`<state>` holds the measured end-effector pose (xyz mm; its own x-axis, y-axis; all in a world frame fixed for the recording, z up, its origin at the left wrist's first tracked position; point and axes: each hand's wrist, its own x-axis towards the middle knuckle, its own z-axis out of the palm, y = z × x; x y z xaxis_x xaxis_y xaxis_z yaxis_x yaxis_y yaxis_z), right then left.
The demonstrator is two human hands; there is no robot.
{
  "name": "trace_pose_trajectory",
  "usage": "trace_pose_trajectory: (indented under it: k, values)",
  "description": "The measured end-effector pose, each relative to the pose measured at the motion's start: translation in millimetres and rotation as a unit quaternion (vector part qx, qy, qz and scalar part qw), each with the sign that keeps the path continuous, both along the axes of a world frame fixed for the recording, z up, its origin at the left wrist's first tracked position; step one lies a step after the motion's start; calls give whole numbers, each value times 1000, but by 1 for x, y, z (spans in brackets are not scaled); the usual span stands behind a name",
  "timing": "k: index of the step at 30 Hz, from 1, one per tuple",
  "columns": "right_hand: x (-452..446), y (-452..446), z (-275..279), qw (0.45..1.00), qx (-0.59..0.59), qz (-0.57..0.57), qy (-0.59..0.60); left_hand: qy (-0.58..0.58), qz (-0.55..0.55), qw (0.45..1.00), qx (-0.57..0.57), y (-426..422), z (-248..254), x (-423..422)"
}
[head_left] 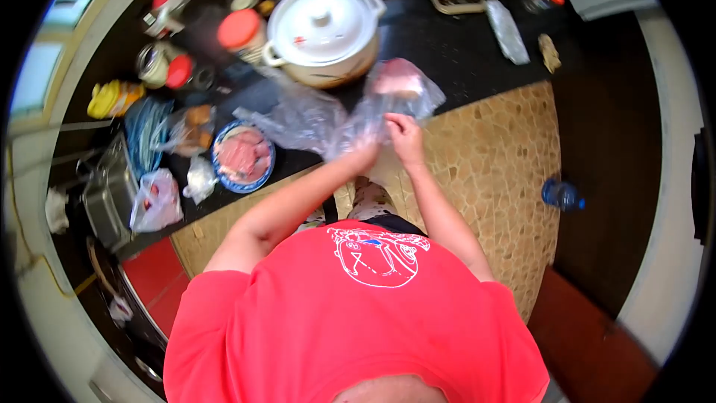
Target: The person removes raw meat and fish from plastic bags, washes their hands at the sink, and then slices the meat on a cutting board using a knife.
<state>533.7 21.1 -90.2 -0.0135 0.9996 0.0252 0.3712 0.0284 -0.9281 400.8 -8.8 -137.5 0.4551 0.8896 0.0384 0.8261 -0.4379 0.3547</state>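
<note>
A clear plastic bag (356,121) with pink meat (399,78) in its far end lies at the counter's front edge. My right hand (405,136) pinches the bag's near side between thumb and fingers. Beside it, my left hand (365,152) is closed on the bag's loose plastic, its fingers blurred and partly covered by the film. More crumpled clear plastic (302,112) spreads to the left. Close by on that side, a blue-rimmed plate (216,160) holds pieces of raw pink meat (244,155).
Behind the bag stands a white lidded pot (324,26). Red-lidded jars (240,30) crowd the back left. Bagged items (158,200) sit near the steel sink (108,194). A ginger-like piece (549,53) lies at right; a blue bottle (562,195) is on the floor.
</note>
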Motion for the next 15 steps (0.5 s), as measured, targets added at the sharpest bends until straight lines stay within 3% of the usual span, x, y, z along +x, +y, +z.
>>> trace_pose_trajectory:
  k: [1, 2, 4, 6, 8, 11, 12, 13, 14, 15]
  values:
    - [1, 0, -8, 999, 15, 4, -32, -3, -32, 995, 90, -21, -8, -4]
    - [2, 2, -16, 997, 34, 13, -65, 5, -114, 990, 83, -30, 25, -14]
    - [6, 4, -20, 998, -19, 24, -46, 162, -266, 943, -114, -44, 68, -17]
    - [9, 2, -20, 994, -7, 45, -97, -114, -132, 940, -293, -77, 98, -52]
    - [14, -1, -25, 991, -30, 55, -119, -157, -69, 946, -277, -111, 163, -112]
    - [-16, -27, 35, 950, 88, 24, -299, -177, 104, 959, -196, -183, 165, -200]
    - [-31, -37, 49, 960, 73, 9, -269, -165, 152, 958, -176, -214, 164, -234]
    - [-53, -53, 59, 937, 175, 6, -303, -180, 198, 947, -176, -249, 163, -269]
    - [-97, -81, 85, 961, 143, -20, -238, -194, 238, 935, -175, -285, 160, -304]
    - [-121, -83, 74, 966, 153, 3, -210, -195, 291, 920, -174, -316, 145, -337]
